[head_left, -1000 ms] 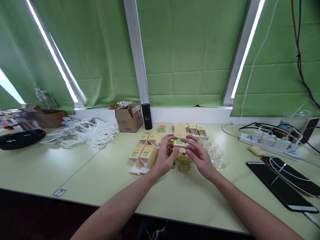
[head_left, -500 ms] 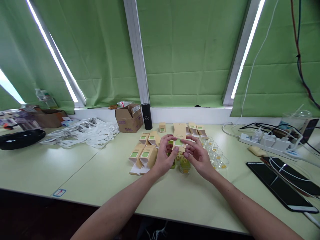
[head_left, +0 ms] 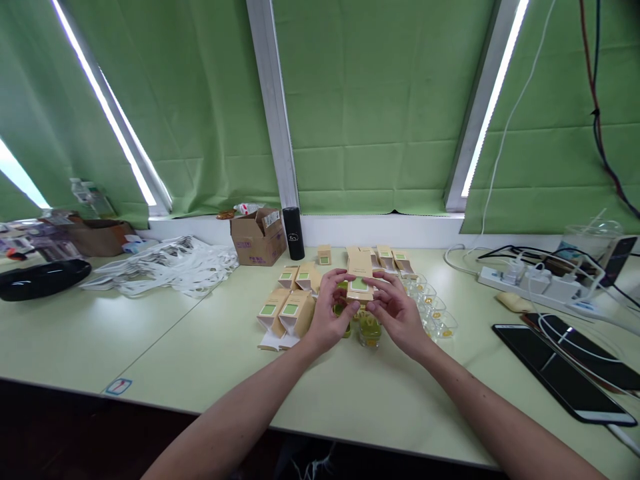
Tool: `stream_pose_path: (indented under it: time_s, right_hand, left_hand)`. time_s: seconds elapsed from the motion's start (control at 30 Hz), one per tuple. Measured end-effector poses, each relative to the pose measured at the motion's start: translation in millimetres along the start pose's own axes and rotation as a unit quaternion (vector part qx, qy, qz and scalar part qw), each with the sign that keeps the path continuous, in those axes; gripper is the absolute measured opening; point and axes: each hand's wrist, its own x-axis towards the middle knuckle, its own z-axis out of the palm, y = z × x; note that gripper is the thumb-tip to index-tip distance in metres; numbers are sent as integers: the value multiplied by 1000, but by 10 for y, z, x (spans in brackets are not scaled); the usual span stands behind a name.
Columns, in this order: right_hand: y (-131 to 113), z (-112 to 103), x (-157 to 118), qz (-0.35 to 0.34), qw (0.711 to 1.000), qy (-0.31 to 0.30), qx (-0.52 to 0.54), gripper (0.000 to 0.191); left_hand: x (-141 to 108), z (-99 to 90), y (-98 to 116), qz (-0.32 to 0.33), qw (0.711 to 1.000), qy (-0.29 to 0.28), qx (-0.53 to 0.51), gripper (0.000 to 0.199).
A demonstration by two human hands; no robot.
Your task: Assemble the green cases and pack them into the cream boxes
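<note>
Between my two hands is a small tan cardboard box (head_left: pixel 361 269) with a green label on its front. My left hand (head_left: pixel 333 310) grips its left side, thumb at the lower edge. My right hand (head_left: pixel 400 312) holds the right side, with fingers over the front and the thumb at the bottom. Below the box, a green-filled clear jar (head_left: pixel 370 330) stands on the table, and other green jars are partly hidden by my hands. Left of my left hand are several tan boxes (head_left: pixel 297 312) with open flaps. Several empty clear jars (head_left: pixel 441 323) stand right of my right hand.
More tan boxes (head_left: pixel 385 256) stand behind my hands. A brown carton (head_left: pixel 257 238) and a black cylinder (head_left: pixel 293 233) are at the back. White straps (head_left: pixel 170 267) lie left. To the right are a power strip (head_left: pixel 535 288), cables and a phone (head_left: pixel 563 370).
The bottom edge of the held box looks closed now, where a flap stuck out before. My hands have barely moved.
</note>
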Motion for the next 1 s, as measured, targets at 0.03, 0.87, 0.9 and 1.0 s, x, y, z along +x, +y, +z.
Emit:
stream_pose_path:
  time_s: [0.03,0.87,0.9,1.0]
  right_hand:
    - [7,0,0,0,1000,0,1,38]
    - [101,-31,51,-37,996,11,-81,33]
    - [96,-30,50,-35,996,9,-82,34]
    - [74,-20,40,-18,997,-1,-72,39]
  left_hand:
    - [2,2,-3,0,1000,3,3,41]
    - [6,75,-34,23,998,46,44,22]
    - [6,71,-30,28,997,44,53,22]
    - [3,49,-24,50,993,37,103,26]
